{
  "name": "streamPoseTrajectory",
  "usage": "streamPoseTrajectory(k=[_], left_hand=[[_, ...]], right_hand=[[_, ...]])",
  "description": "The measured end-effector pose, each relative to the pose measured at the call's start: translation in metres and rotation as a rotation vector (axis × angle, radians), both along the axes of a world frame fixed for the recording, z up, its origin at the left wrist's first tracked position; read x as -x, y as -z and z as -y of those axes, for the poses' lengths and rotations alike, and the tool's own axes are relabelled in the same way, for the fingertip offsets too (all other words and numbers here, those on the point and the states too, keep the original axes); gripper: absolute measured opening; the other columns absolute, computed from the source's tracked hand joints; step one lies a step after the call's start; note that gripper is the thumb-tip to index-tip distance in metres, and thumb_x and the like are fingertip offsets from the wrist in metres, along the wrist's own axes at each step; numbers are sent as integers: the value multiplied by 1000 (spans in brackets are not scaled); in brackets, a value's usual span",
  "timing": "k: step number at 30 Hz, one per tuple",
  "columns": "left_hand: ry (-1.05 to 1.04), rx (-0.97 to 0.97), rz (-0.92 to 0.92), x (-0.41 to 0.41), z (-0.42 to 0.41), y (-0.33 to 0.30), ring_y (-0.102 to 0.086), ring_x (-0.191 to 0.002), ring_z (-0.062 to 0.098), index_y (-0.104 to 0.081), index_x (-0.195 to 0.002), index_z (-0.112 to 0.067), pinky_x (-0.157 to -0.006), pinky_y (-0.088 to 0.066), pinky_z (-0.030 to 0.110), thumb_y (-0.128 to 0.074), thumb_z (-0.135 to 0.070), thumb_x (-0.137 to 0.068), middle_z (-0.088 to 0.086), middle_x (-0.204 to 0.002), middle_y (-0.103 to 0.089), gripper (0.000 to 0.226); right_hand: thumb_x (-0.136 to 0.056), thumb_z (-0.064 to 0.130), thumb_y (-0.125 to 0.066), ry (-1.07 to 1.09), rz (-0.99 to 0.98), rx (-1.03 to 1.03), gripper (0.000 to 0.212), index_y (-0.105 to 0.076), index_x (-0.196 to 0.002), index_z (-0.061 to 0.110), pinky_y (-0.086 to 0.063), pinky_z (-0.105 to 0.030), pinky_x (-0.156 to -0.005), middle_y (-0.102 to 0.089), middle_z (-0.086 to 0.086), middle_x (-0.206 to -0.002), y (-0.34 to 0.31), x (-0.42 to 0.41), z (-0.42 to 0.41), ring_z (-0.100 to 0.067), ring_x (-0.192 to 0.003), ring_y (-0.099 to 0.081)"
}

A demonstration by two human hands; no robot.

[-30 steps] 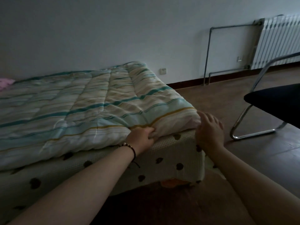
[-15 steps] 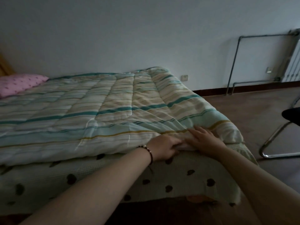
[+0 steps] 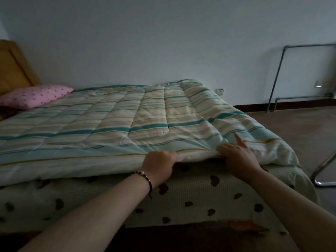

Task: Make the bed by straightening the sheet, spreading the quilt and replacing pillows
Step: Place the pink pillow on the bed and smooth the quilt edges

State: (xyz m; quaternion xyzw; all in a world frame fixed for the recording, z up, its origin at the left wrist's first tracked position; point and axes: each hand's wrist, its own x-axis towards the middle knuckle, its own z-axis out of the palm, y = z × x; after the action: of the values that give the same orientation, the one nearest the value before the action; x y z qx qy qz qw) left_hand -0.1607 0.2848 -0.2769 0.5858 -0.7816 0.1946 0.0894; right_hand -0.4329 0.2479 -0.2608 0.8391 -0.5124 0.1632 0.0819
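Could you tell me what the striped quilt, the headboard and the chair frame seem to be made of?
The quilt looks like padded woven fabric with a slight sheen, judging by its stitched puffy squares. The headboard seems to be yellowish wood with a raised panel moulding. The chair frame appears to be bent metal tube, probably chromed, since it glints.

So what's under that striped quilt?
Under the striped quilt a pale sheet with dark heart-like spots shows along the bed's near side. The mattress top is covered, so nothing more can be seen.
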Motion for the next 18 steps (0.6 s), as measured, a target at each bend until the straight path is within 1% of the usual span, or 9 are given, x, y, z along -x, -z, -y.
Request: streamPoseTrajectory(k=[2, 4, 7, 9, 11, 13, 15, 17, 18], left_hand=[[17, -94, 102, 10, -6, 8, -66, -89, 34, -55, -114, -13, -63, -39, 33, -39, -10, -95, 11, -100, -67, 25], [36, -165, 153, 10, -6, 20, -66, -93, 36, -52, -119, -10, -66, -45, 39, -40, -8, -94, 14, -104, -67, 28], [125, -61, -24, -23, -5, 30, -68, -85, 27, -56, -125, -21, -66, -52, 36, -53, -18, -91, 5, -102, -70, 34], [174, 13, -74, -61, -8, 31, -70, -79, 19, -62, -121, -27, -64, -55, 31, -66, -24, -82, -3, -102, -72, 39], [103, 62, -32, -107, -15, 30, -71, -84, 19, -66, -116, -26, -73, -57, 33, -76, -18, -69, -3, -104, -73, 49], [-67, 24, -58, -155, -32, 25, -69, -96, 23, -66, -118, -25, -86, -54, 37, -73, -8, -67, -1, -112, -71, 54], [-268, -43, -144, -195, -50, 20, -63, -105, 27, -60, -125, -28, -90, -49, 36, -57, -8, -81, 2, -121, -66, 48], [-345, -141, -226, -219, -64, 18, -62, -100, 24, -60, -120, -31, -82, -47, 31, -47, -14, -91, 2, -113, -65, 36], [-333, -150, -236, -228, -71, 19, -62, -95, 23, -61, -114, -30, -77, -47, 30, -45, -15, -92, 2, -106, -67, 31]], right_hand=[[-100, 19, -47, -44, -102, -70, 34, -55, -128, 38, 21, -30, -111, -54, 16, -139, 12, 5, 0, -4, -141, -33], [-99, 24, -47, -75, -190, -170, 33, -54, -128, 39, 20, -32, -115, -55, 18, -135, 23, -2, 2, -2, -136, -39], [-95, 39, -48, -84, -213, -131, 34, -54, -128, 36, 13, -39, -119, -54, 16, -133, 12, -27, 3, -8, -135, -42], [-95, 49, -47, -123, -245, -94, 46, -46, -139, 35, 6, -40, -121, -44, 15, -145, 1, -51, -2, -10, -142, -32], [-95, 59, -47, -240, -232, -85, 59, -37, -148, 34, 4, -36, -121, -35, 14, -153, -1, -86, -6, -10, -146, -25], [-92, 64, -49, -350, -221, -112, 68, -34, -151, 33, 2, -34, -121, -34, 11, -156, 6, -132, -7, -10, -146, -26], [-92, 56, -55, -370, -218, -150, 69, -29, -153, 34, -4, -34, -122, -32, 10, -158, 17, -174, -6, -12, -146, -26], [-97, 41, -54, -345, -183, -189, 60, -31, -152, 37, -16, -34, -120, -34, 9, -158, 23, -207, -8, -14, -145, -30], [-99, 35, -51, -326, -171, -201, 51, -37, -148, 39, -27, -35, -115, -41, 7, -153, 26, -222, -8, -17, -140, -38]])
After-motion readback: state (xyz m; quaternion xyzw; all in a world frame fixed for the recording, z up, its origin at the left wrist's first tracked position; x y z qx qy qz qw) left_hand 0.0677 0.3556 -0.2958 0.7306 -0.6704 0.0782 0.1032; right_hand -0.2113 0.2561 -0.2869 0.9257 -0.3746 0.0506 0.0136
